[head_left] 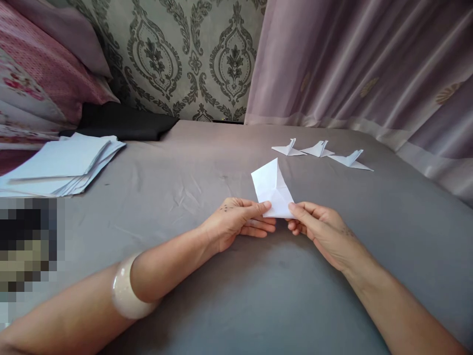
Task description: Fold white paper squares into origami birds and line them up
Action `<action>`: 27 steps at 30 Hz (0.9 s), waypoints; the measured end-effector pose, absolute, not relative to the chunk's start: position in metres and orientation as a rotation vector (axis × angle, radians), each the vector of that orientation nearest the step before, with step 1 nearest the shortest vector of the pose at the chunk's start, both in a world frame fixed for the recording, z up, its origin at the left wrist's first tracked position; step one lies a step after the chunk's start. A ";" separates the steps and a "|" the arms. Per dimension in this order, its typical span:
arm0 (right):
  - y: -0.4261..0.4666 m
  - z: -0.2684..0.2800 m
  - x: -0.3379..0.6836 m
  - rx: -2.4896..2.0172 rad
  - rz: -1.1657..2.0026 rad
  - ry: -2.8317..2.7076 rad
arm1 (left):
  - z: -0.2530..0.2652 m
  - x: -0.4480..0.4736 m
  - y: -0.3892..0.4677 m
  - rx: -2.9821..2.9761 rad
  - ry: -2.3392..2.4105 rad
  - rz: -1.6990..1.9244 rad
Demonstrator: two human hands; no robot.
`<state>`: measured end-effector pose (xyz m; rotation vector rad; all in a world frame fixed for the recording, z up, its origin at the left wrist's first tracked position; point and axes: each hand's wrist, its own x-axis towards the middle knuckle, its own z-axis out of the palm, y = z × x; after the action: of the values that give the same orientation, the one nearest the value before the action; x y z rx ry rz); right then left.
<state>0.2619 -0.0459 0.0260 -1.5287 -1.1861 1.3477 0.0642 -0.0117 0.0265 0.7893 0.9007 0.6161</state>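
Between my two hands is a folded piece of white paper (276, 190), pointed at the top with creases down its middle. My left hand (246, 217) pinches its lower left edge, thumb on top and the fingers beneath. At the lower right corner, my right hand (314, 222) grips the paper between thumb and curled fingers. The paper is raised a little above the grey sheet (177, 207). Beyond it, to the right, stand three folded paper figures with wing-like points: one on the left (289, 149), one in the middle (318, 149) and one on the right (352, 160).
A stack of white paper sheets (59, 160) lies at the left, with a black cloth (125, 123) behind it. Pinkish-purple curtains (332, 64) hang at the right and back. Patterned wallpaper (195, 59) covers the far wall. A blurred-out patch hides the lower left edge.
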 end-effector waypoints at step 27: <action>-0.066 0.054 0.254 -1.407 0.846 -1.362 | 0.027 0.067 -0.016 0.836 0.754 0.706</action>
<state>0.2537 -0.0662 0.0542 -1.4065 -1.3618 0.8459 0.0671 -0.0157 0.0272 0.8356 0.7540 0.7057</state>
